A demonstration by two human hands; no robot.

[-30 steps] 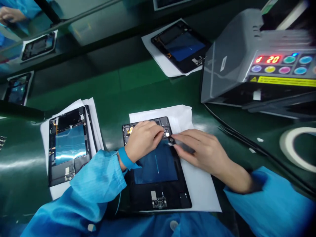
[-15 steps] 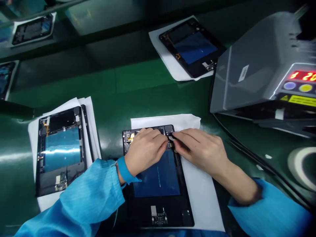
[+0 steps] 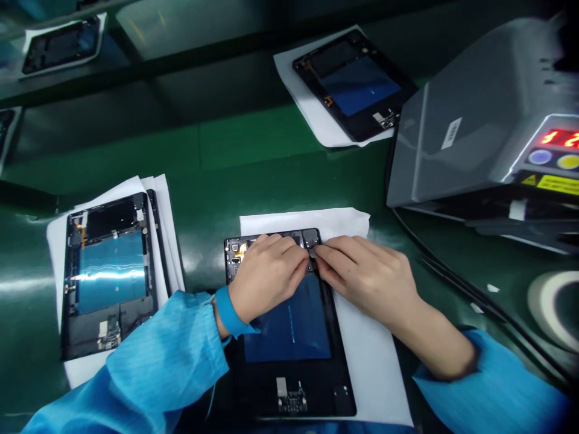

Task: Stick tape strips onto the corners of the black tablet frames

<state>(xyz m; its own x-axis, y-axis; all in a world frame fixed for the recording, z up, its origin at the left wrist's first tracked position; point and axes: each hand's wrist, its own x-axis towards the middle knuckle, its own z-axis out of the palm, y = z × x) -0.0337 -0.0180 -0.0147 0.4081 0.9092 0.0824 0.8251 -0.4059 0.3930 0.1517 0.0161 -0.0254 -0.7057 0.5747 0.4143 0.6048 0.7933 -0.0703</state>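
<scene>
An opened tablet [image 3: 289,325], its inside facing up, lies on a white sheet [image 3: 371,367] in front of me. My left hand [image 3: 269,274] reaches across its upper part, thumb and forefinger pinched together near the top right corner; whatever is between them is hidden. From the right, my right hand [image 3: 368,271] meets it there, pinching a small pale piece of tape [image 3: 312,252] against or just above the tablet's edge. The fingertips of both hands almost touch. Under my left hand, part of the tablet's upper circuitry is covered.
More opened tablets [image 3: 111,271] are stacked between white sheets at left. Another tablet [image 3: 357,84] lies at the back beside a grey machine [image 3: 461,120] with a lit display. Cables [image 3: 456,283], tape scraps [image 3: 492,288] and a white tape roll [image 3: 540,310] are at right.
My right hand has brought the small piece of tape from the tablet's right edge up to my left fingertips. My left hand stays at the same spot on the tablet. The view has shifted.
</scene>
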